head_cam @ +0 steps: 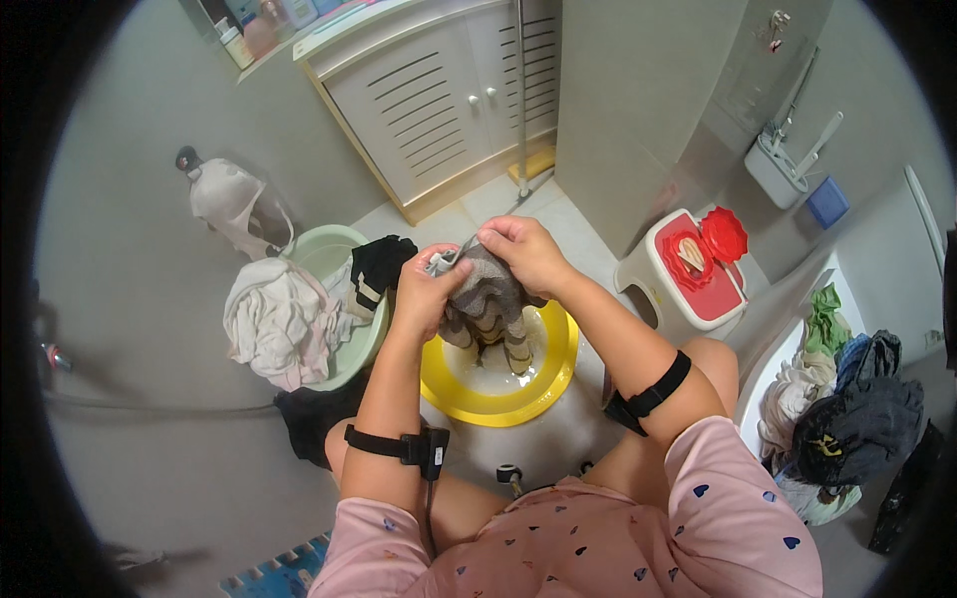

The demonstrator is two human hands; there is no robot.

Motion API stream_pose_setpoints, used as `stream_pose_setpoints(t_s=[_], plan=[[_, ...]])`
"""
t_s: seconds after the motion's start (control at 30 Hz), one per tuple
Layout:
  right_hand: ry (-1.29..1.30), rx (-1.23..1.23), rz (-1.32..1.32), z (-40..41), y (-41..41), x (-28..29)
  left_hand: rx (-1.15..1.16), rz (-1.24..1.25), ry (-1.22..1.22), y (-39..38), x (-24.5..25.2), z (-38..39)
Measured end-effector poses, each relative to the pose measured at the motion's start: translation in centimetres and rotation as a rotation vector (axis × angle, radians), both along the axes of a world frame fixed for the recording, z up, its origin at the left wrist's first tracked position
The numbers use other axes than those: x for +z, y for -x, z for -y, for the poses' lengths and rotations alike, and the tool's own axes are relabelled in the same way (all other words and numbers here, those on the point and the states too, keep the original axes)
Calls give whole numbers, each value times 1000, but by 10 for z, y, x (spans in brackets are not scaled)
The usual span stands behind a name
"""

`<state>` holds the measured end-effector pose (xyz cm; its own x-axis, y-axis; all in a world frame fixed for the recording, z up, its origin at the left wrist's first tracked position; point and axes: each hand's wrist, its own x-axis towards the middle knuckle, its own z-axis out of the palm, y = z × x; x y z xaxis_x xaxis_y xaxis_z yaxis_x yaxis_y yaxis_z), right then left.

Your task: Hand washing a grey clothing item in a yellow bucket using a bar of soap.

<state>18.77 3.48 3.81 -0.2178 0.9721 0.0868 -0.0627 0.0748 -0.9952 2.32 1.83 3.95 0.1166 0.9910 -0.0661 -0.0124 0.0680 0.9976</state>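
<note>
Between my hands hangs a wet grey-brown patterned cloth (486,288), its lower end dipping into the yellow-rimmed basin (497,411). Cloudy, sudsy water (486,370) shows inside the basin. My left hand (430,288) grips the cloth's light grey edge, which is bunched between thumb and fingers. On the other side, my right hand (523,250) pinches the same edge between thumb and forefinger. Close to my left hand, a pale green basin (366,344) holds white garments (277,318) and a black garment (381,265).
A white stool (635,280) with a red top bears an open red pack. Clothes (852,418) hang over a white tub (755,396) at right. A louvred cabinet (419,105) and a pole (522,97) stand ahead. A white garment (228,198) hangs on the left wall.
</note>
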Motion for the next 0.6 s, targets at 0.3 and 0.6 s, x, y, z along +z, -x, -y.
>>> stream_pose_setpoints(t_s=[0.3,0.6], plan=[[90,310,678,1,-26,-3,175,-84,-203,11,-21,-9],[-32,-192,-174,3,26,-35,312,393,163,-10,-22,-14]])
